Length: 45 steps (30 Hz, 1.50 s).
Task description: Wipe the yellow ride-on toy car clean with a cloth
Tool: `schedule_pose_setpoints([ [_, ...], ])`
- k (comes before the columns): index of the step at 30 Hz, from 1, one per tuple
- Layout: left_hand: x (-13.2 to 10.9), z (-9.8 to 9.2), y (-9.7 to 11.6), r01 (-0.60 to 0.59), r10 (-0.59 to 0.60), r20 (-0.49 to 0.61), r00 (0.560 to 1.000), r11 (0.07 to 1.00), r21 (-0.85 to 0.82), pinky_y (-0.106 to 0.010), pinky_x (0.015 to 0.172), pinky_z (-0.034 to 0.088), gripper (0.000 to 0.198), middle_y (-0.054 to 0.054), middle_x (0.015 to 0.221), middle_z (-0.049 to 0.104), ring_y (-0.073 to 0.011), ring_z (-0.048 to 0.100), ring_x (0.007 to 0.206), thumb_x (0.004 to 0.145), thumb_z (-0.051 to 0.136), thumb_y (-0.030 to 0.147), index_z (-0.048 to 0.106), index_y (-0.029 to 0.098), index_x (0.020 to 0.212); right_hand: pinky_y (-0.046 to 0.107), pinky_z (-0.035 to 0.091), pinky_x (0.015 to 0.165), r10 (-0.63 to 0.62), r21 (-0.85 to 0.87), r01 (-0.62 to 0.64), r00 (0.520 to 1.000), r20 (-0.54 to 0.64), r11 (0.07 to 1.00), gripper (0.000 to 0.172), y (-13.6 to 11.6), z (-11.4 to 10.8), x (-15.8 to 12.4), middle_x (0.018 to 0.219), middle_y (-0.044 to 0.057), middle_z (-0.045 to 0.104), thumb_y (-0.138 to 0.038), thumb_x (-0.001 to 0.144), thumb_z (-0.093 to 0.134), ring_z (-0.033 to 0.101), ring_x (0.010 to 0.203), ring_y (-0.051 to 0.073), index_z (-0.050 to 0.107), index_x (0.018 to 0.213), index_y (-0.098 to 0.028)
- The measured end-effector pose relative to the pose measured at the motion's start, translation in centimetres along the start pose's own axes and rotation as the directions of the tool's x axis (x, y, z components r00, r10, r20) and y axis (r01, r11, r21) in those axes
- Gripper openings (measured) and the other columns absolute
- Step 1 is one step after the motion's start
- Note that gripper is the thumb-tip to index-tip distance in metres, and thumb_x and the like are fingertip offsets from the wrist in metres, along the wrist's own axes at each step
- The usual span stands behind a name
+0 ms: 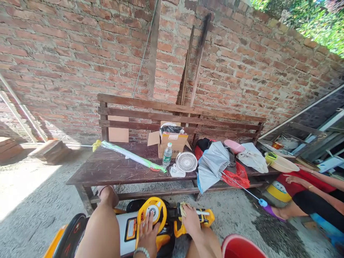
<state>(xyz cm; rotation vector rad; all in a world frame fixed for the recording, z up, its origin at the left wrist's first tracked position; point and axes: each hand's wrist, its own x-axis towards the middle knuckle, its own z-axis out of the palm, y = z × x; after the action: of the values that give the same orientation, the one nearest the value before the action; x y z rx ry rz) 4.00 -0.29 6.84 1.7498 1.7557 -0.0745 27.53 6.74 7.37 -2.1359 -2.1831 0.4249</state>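
Observation:
A yellow and black ride-on toy vehicle point(129, 229) stands between my knees, with a white body panel. My left hand point(148, 233), a beaded bracelet on its wrist, lies with fingers stretched out over the hub of the yellow steering wheel point(162, 205). Further right, my right hand point(191, 219) is closed on a pale yellowish cloth point(183, 208), most of which the fingers hide. It presses against the toy's yellow and black arm point(178, 228).
Ahead is a wooden bench point(107, 166) bearing a cardboard box point(173, 143), water bottle point(167, 154), white fan point(186, 162) and silver umbrella point(213, 163). A red bucket point(242, 243) stands at front right. Another person's arm point(317, 175) shows at far right.

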Motion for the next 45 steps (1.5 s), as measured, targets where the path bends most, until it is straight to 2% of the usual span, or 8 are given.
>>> schedule_pose_setpoints([
  [3, 0.0, -0.2, -0.3, -0.015, 0.015, 0.005, 1.000, 1.000, -0.010, -0.055, 0.136, -0.009, 0.084, -0.007, 0.187, -0.007, -0.0295, -0.011, 0.172, 0.078, 0.060, 0.023, 0.055, 0.026, 0.162, 0.039, 0.046, 0.116, 0.007, -0.076, -0.007, 1.000, 0.004, 0.997, 0.066, 2.1, -0.6, 0.0, 0.153, 0.007, 0.067, -0.008, 0.087, 0.055, 0.062, 0.134, 0.029, 0.070, 0.148, -0.030],
  [7, -0.2, -0.3, -0.6, -0.047, 0.047, 0.000, 0.999, 0.998, -0.029, -0.053, 0.137, -0.008, 0.081, -0.007, 0.187, -0.005, -0.0290, -0.010, 0.172, 0.078, 0.061, 0.024, 0.059, 0.026, 0.159, 0.043, 0.051, 0.107, 0.165, -0.163, -0.166, 0.986, -0.019, 0.972, 0.061, 6.4, -1.7, 0.1, 0.146, 0.008, 0.071, -0.012, 0.091, 0.050, 0.065, 0.131, 0.031, 0.073, 0.143, -0.035],
  [12, -0.1, 0.6, -0.5, -0.030, 0.029, -0.049, 0.998, 0.999, -0.018, -0.053, 0.136, -0.010, 0.090, -0.005, 0.187, -0.004, -0.0272, -0.011, 0.172, 0.082, 0.059, 0.022, 0.044, 0.031, 0.170, 0.045, 0.054, 0.099, 0.345, -0.161, -0.344, 0.938, -0.026, 0.925, 0.057, 8.9, -2.7, 0.8, 0.146, 0.012, 0.071, -0.016, 0.092, 0.049, 0.068, 0.129, 0.034, 0.074, 0.140, -0.036],
  [15, 0.2, 1.2, -0.7, -0.016, 0.015, -0.070, 0.997, 1.000, -0.014, -0.053, 0.137, -0.009, 0.089, -0.003, 0.187, -0.004, -0.0270, -0.012, 0.172, 0.083, 0.058, 0.019, 0.043, 0.032, 0.170, 0.042, 0.050, 0.111, 0.251, -0.050, -0.254, 0.966, -0.057, 0.966, 0.058, 6.7, -2.4, 1.7, 0.147, 0.011, 0.070, -0.015, 0.093, 0.049, 0.067, 0.131, 0.030, 0.070, 0.145, -0.028],
  [20, 0.1, 0.9, -0.8, -0.036, 0.035, -0.044, 0.998, 0.999, -0.017, -0.054, 0.138, -0.006, 0.086, -0.003, 0.187, -0.007, -0.0280, -0.014, 0.171, 0.083, 0.056, 0.016, 0.048, 0.031, 0.168, 0.039, 0.049, 0.115, 0.032, 0.253, -0.001, 0.992, -0.118, 0.967, 0.054, -0.8, -1.6, 2.2, 0.153, 0.008, 0.067, -0.024, 0.100, 0.044, 0.063, 0.135, 0.029, 0.068, 0.148, -0.027],
  [25, -0.2, 0.4, -0.5, -0.029, 0.029, -0.050, 0.998, 1.000, 0.001, -0.054, 0.137, -0.007, 0.085, -0.002, 0.187, -0.004, -0.0284, -0.013, 0.172, 0.083, 0.056, 0.014, 0.050, 0.029, 0.167, 0.045, 0.050, 0.107, -0.114, -0.029, 0.114, 0.993, 0.005, 0.993, 0.051, -5.6, -2.0, -0.2, 0.154, 0.007, 0.062, -0.022, 0.086, 0.069, 0.059, 0.131, 0.035, 0.076, 0.135, -0.034],
  [35, -0.3, 0.3, -0.6, -0.063, 0.059, -0.070, 0.996, 0.996, -0.060, -0.052, 0.137, -0.008, 0.081, -0.006, 0.187, -0.001, -0.0289, -0.007, 0.173, 0.083, 0.059, 0.014, 0.056, 0.026, 0.163, 0.039, 0.048, 0.106, -0.089, -0.040, 0.092, 0.994, 0.068, 0.995, 0.056, -4.1, -2.7, -4.1, 0.156, 0.006, 0.056, -0.011, 0.084, 0.067, 0.061, 0.126, 0.029, 0.076, 0.134, -0.035],
  [45, 0.3, 1.3, -0.7, -0.054, 0.051, -0.122, 0.991, 0.998, -0.024, -0.052, 0.138, -0.004, 0.062, -0.006, 0.188, 0.001, -0.0290, -0.005, 0.174, 0.087, 0.060, 0.013, 0.068, 0.023, 0.148, 0.036, 0.052, 0.095, -0.017, -0.110, 0.022, 0.998, 0.052, 0.994, 0.042, -4.5, -4.2, 2.6, 0.140, 0.013, 0.066, -0.021, 0.092, 0.066, 0.063, 0.123, 0.030, 0.077, 0.132, -0.028],
])
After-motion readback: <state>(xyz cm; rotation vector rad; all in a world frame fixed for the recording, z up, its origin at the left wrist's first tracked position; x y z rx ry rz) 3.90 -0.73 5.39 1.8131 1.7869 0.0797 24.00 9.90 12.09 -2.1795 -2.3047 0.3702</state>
